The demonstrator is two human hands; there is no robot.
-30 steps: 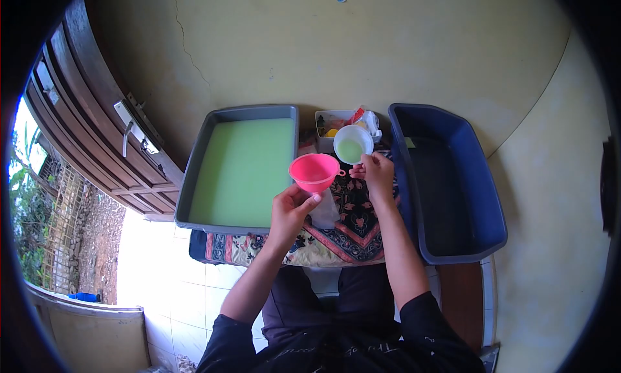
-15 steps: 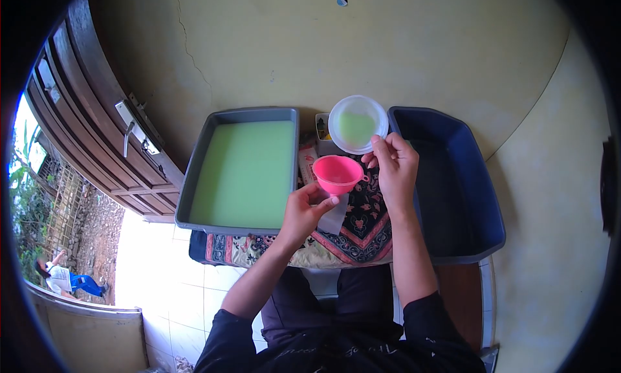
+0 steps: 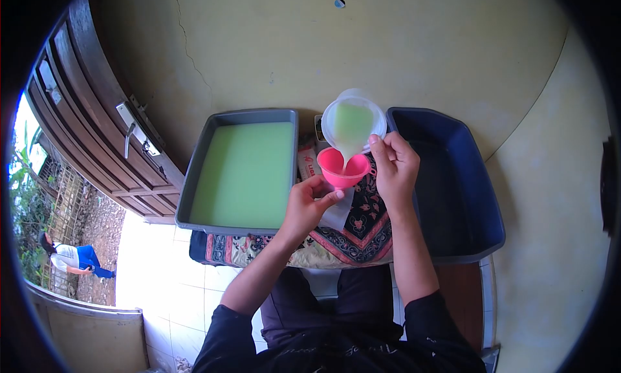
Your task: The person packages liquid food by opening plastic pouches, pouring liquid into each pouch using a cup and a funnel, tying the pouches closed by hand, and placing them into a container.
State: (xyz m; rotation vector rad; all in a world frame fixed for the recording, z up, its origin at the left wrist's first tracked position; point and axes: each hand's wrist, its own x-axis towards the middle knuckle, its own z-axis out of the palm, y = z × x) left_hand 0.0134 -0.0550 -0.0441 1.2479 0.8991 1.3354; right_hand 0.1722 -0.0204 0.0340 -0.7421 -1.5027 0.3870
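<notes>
My left hand [image 3: 305,209] is closed around the narrow lower part of a pink funnel [image 3: 343,179]. Below the funnel hangs a clear plastic bag [image 3: 337,213], and whether my fingers pinch it too is partly hidden. Between thumb and fingers, my right hand [image 3: 397,172] grips the rim of a clear plastic tub [image 3: 353,95]. The tub is tilted over the funnel, and pale green liquid [image 3: 353,122] runs from its lip into the funnel's mouth.
To the left stands a grey tray [image 3: 184,201] filled with green liquid; a dark blue bin [image 3: 484,179] is on the right. A patterned cloth [image 3: 359,225] covers the table between them. An open wooden door [image 3: 103,114] is at left, with a person [image 3: 71,256] outside.
The tub has tipped further toward me, and liquid now streams into the funnel. My left hand has brought the funnel slightly right, under the tub's lip. The person outside has moved.
</notes>
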